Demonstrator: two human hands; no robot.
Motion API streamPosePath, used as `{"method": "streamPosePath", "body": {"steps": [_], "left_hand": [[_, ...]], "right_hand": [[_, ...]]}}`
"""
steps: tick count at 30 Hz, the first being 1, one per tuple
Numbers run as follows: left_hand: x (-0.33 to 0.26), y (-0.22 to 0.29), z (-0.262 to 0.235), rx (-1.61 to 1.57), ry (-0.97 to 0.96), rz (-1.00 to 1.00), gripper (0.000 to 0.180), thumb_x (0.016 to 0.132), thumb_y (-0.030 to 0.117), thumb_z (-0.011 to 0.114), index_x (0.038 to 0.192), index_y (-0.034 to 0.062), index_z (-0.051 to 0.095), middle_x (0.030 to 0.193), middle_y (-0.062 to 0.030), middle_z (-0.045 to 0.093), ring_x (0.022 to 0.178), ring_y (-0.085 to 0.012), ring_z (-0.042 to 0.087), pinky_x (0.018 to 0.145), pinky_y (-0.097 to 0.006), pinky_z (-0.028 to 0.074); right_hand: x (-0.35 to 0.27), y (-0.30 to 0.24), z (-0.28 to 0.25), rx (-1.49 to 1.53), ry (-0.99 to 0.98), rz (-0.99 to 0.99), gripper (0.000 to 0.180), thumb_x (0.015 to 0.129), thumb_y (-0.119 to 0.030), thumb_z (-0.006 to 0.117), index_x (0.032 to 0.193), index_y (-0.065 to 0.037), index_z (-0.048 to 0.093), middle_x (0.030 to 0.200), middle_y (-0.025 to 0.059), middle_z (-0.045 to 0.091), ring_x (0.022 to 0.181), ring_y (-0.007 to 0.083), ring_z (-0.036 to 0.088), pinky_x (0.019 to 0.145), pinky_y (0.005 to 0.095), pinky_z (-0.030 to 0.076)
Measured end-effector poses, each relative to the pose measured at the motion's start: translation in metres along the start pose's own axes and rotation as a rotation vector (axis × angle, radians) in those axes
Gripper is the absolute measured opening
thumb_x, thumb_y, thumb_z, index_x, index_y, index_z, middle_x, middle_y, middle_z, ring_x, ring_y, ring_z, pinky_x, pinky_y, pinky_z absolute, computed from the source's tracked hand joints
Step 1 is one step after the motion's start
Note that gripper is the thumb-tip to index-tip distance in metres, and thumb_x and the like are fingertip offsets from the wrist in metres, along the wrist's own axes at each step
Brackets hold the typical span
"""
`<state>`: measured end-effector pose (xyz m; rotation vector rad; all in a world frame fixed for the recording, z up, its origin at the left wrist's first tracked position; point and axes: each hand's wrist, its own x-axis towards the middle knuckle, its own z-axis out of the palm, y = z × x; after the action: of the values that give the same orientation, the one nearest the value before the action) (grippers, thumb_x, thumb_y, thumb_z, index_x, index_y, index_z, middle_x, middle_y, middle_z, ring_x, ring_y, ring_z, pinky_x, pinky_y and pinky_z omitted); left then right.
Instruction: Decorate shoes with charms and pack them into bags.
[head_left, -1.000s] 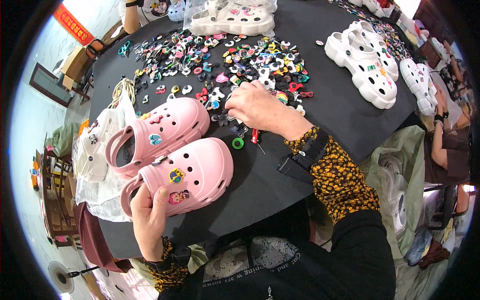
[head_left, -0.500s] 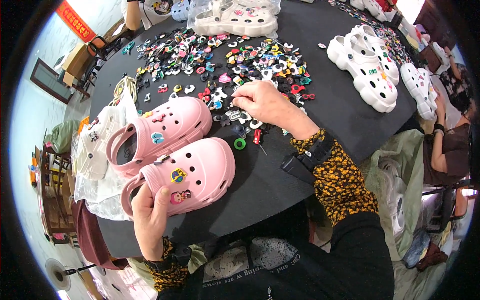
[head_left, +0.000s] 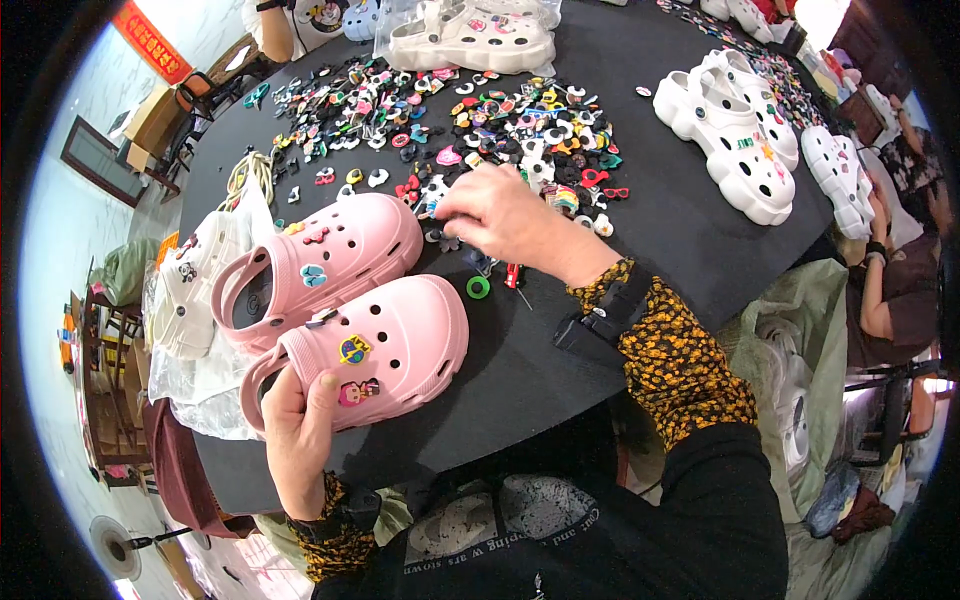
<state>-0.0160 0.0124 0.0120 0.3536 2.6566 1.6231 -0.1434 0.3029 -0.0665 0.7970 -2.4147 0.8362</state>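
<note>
While left hand (head_left: 300, 425) clamped on pink clog (head_left: 375, 350) nr table edge, right hand (head_left: 505, 220) fingering charms (head_left: 500, 120).

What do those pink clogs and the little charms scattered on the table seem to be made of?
The pink clogs look like moulded foam resin: thick, rounded, matt walls with punched holes. The charms seem soft rubbery plastic, flat and brightly coloured with a slight sheen, though they are too small to be sure.

Two pink clogs (head_left: 340, 300); black table (head_left: 660, 240); white clogs (head_left: 730, 130); multicoloured charms (head_left: 450, 120); sleeve (head_left: 670, 350) black with orange speckle.
</note>
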Motion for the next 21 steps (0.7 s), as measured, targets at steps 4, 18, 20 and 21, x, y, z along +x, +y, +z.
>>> {"method": "streamPosePath", "body": {"steps": [4, 18, 20, 21], "left_hand": [[0.002, -0.005, 0.001, 0.004, 0.008, 0.031, 0.026, 0.097, 0.017, 0.058, 0.108, -0.0059, 0.061, 0.091, -0.0023, 0.063, 0.081, -0.0075, 0.054, 0.074, -0.023, 0.045], [0.001, 0.000, 0.001, 0.000, -0.016, -0.010, 0.024, 0.098, 0.014, 0.054, 0.108, -0.0066, 0.061, 0.098, -0.0043, 0.061, 0.086, -0.0095, 0.054, 0.077, -0.025, 0.044], [0.001, -0.005, -0.001, -0.028, -0.015, -0.014, 0.025, 0.097, 0.015, 0.055, 0.109, -0.0063, 0.061, 0.094, -0.0017, 0.061, 0.083, -0.0074, 0.053, 0.074, -0.023, 0.044], [0.001, -0.007, -0.002, -0.056, -0.015, -0.015, 0.025, 0.097, 0.015, 0.056, 0.111, -0.0059, 0.060, 0.090, 0.0009, 0.062, 0.080, -0.0053, 0.052, 0.072, -0.021, 0.044]], "right_hand": [[-0.003, -0.005, 0.005, -0.079, -0.161, -0.053, 0.028, 0.077, -0.028, 0.073, 0.098, -0.010, 0.068, 0.097, 0.0080, 0.061, 0.101, 0.0277, 0.052, 0.089, 0.0408, 0.037], [0.003, 0.003, 0.003, 0.253, 0.095, 0.152, 0.017, 0.087, -0.010, 0.059, 0.095, 0.000, 0.070, 0.083, 0.0124, 0.070, 0.077, 0.0250, 0.066, 0.072, 0.0338, 0.052], [0.005, -0.002, 0.000, 0.338, 0.079, 0.253, 0.017, 0.088, -0.011, 0.059, 0.096, 0.000, 0.070, 0.084, 0.0115, 0.070, 0.077, 0.0210, 0.066, 0.072, 0.0318, 0.051], [0.005, -0.004, -0.001, 0.421, 0.065, 0.356, 0.018, 0.089, -0.011, 0.060, 0.098, 0.000, 0.070, 0.085, 0.0106, 0.071, 0.078, 0.0169, 0.067, 0.071, 0.0298, 0.051]]}}
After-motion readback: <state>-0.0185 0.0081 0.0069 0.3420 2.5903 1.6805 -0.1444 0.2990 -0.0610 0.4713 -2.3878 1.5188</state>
